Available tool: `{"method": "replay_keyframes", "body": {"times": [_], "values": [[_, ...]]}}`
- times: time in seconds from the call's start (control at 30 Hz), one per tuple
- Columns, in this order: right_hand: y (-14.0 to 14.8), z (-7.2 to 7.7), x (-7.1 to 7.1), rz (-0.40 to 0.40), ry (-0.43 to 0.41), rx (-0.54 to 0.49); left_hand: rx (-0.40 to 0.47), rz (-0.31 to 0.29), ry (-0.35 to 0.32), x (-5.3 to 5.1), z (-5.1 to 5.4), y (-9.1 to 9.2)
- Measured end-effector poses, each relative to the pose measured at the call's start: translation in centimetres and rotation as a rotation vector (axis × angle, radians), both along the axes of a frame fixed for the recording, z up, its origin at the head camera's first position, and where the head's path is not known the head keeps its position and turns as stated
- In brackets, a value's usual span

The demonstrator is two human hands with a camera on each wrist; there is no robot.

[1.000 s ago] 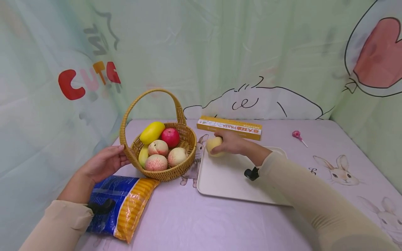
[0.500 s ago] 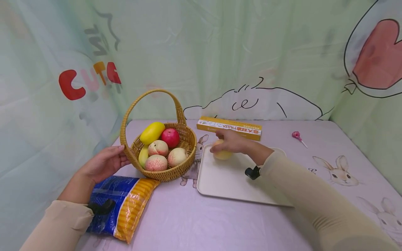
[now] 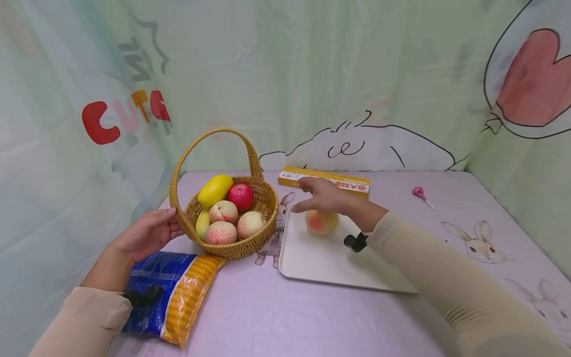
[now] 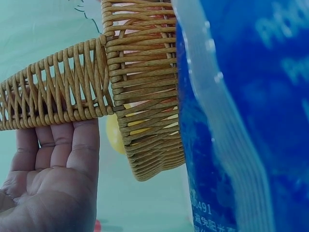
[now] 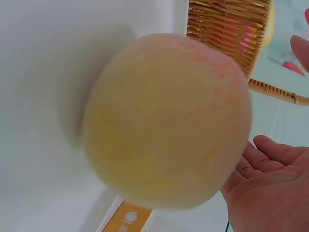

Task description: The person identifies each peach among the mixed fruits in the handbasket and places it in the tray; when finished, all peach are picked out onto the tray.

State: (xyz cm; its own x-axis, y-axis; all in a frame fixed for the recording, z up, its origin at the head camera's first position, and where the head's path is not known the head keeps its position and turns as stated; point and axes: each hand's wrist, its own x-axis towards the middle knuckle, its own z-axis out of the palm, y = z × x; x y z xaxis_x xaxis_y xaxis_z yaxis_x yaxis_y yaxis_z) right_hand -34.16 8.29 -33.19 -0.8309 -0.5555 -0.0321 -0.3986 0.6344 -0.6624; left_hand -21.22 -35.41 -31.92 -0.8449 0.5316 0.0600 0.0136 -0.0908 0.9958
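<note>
A peach (image 3: pixel 322 222) with a red blush rests on the far left part of the white tray (image 3: pixel 339 270). Just above it my right hand (image 3: pixel 327 196) hovers with thumb and fingers spread, and its palm shows beside the peach in the right wrist view. My left hand (image 3: pixel 149 230) holds the wicker basket (image 3: pixel 250 246) at the left base of its handle. In the left wrist view the fingertips pass behind the handle's weave (image 4: pixel 58 87), partly hidden. Inside the basket lie several peaches (image 3: pixel 221 232), a red apple (image 3: pixel 241 197), a yellow mango-like fruit (image 3: pixel 215 190) and a longer yellow-green fruit (image 3: pixel 202 223).
A blue and orange bag (image 3: pixel 171 292) lies in front of the basket, under the left forearm. Behind the tray is a yellow pasta box (image 3: pixel 290 176). A pink lollipop (image 3: pixel 419 192) lies at the right. Printed curtains border the table.
The right hand moved the peach slightly right on the tray, then let go and lifted, spreading its fingers. The left hand stays at the basket handle.
</note>
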Motion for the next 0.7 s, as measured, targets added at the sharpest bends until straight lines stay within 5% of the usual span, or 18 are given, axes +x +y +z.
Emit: {"method": "replay_keyframes", "body": {"times": [0.7], "values": [[-2.7, 3.0, 0.9, 0.092, 0.029, -0.078, 0.021, -0.008, 0.009, -0.1, -0.2, -0.1]]}}
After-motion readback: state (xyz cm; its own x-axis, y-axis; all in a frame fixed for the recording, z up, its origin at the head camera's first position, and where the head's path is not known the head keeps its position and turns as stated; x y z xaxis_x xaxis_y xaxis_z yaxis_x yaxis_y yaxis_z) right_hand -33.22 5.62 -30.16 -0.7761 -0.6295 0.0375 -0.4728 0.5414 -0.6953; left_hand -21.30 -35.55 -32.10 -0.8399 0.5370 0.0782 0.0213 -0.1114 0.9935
